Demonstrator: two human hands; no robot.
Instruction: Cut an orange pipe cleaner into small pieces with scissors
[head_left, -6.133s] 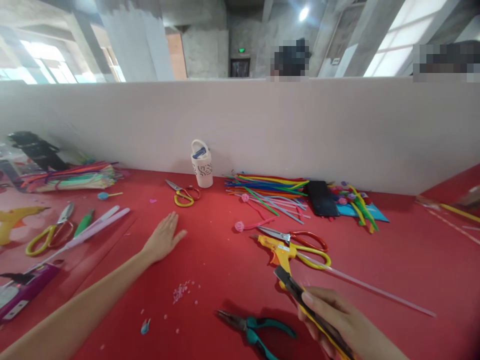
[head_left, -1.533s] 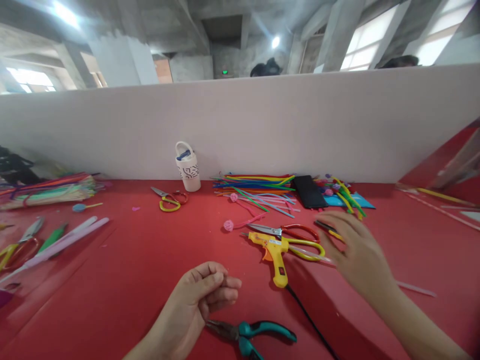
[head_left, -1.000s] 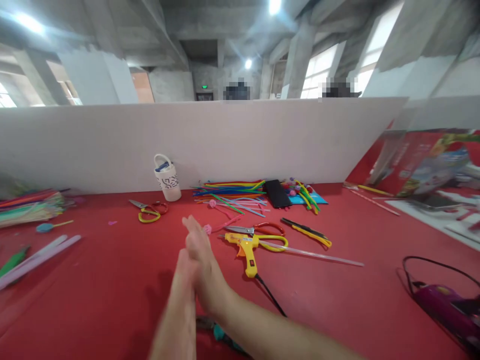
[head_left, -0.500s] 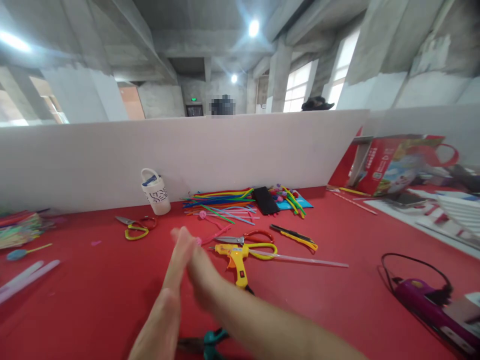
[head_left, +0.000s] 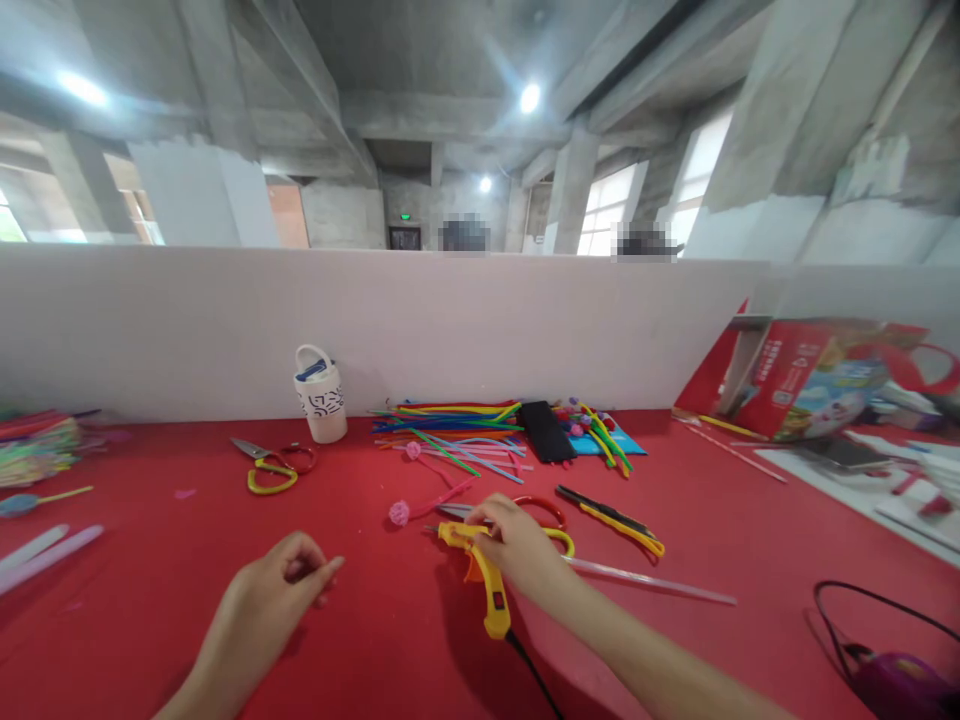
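My right hand [head_left: 517, 545] lies over the yellow glue gun [head_left: 491, 600] on the red table [head_left: 375, 640], fingers curled down around its barrel. It also covers part of the red- and yellow-handled scissors [head_left: 553, 508] lying behind the gun. The gun's black cord runs off towards me. My left hand [head_left: 277, 590] hovers low over the table to the left, fingers and thumb pinched together; what they hold, if anything, I cannot make out. A pink pompom flower [head_left: 400, 513] lies between the hands, further back.
A yellow-black utility knife [head_left: 611, 520] and a clear glue stick [head_left: 652, 582] lie right of the gun. Pipe cleaners [head_left: 450, 425], a black phone [head_left: 546, 432] and a white cup [head_left: 321, 400] sit along the white partition [head_left: 450, 320]. More scissors [head_left: 268, 468] lie left; a red box [head_left: 810, 375] stands right.
My hands, pressed together and rubbing half a second ago, have parted. The right one dropped onto the glue gun; the left one pulled back and closed. Earlier the right hand put down the utility knife.
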